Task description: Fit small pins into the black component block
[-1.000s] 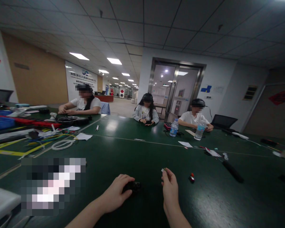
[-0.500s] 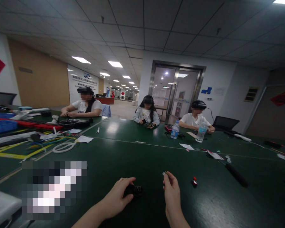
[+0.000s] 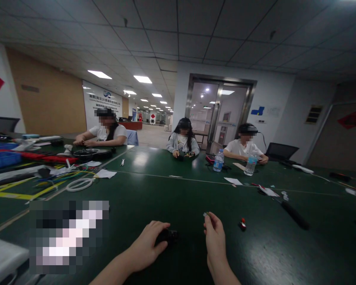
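My left hand (image 3: pixel 150 243) is curled around a small black device (image 3: pixel 172 236) that rests on the green table (image 3: pixel 136 186); its left part is hidden under my fingers and its kind is unclear. To the right, my right hand (image 3: pixel 216 237) pinches a small flat piece with a pale tip (image 3: pixel 206 214) between thumb and fingers, held just above the table. It is too small to name. A small red, white and black part (image 3: pixel 242 225) lies right of my right hand, touched by neither hand.
Bottles (image 3: pixel 218 160) stand at the far right. A black-handled tool (image 3: pixel 295 215) and paper scraps (image 3: pixel 233 181) lie on the right. Wires, a white hose coil (image 3: pixel 79 184) and blue trays (image 3: pixel 6 159) crowd the left, near a blurred-out area (image 3: pixel 68 237). Three people sit opposite.
My hands keep nearly the same place and grip. Across the table, the middle person's hand with a dark object has come down toward the tabletop.
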### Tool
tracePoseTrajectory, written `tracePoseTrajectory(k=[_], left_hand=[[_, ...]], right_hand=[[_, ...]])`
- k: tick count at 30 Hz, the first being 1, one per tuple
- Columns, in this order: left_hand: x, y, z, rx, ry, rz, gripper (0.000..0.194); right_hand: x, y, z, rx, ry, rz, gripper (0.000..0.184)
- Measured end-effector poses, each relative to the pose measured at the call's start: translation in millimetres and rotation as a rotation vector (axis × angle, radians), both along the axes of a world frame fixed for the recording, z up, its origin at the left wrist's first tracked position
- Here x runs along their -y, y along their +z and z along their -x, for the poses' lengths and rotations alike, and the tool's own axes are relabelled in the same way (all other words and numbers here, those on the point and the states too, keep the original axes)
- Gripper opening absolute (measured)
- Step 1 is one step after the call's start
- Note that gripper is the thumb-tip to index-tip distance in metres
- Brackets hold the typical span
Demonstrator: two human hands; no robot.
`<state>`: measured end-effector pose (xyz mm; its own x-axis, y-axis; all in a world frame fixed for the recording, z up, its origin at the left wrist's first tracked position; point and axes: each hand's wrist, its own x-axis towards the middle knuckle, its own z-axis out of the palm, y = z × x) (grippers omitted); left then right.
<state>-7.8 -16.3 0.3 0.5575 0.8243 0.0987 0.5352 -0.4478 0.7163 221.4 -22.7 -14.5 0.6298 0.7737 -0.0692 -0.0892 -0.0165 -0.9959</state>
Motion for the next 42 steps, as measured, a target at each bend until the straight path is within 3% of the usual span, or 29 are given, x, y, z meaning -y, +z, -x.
tracePoseTrajectory(k=[9, 30, 42], left_hand=[[3.3, 12.3, -1.7, -0.024, -0.043, 0.006, 0.036], [2.7, 9.5, -2.5, -0.03, -0.039, -0.031, 0.036], [2.9, 8.9, -2.4, -0.007, -0.044, -0.041, 0.037]], right_hand=[[2.9, 3.2, 1.0, -0.012, -0.008, -0.005, 0.041], [4.9, 5.9, 1.8, 0.0, -0.037, -0.016, 0.043], [4.6, 6.2, 0.3, -0.042, 0.03, 0.047, 0.048]])
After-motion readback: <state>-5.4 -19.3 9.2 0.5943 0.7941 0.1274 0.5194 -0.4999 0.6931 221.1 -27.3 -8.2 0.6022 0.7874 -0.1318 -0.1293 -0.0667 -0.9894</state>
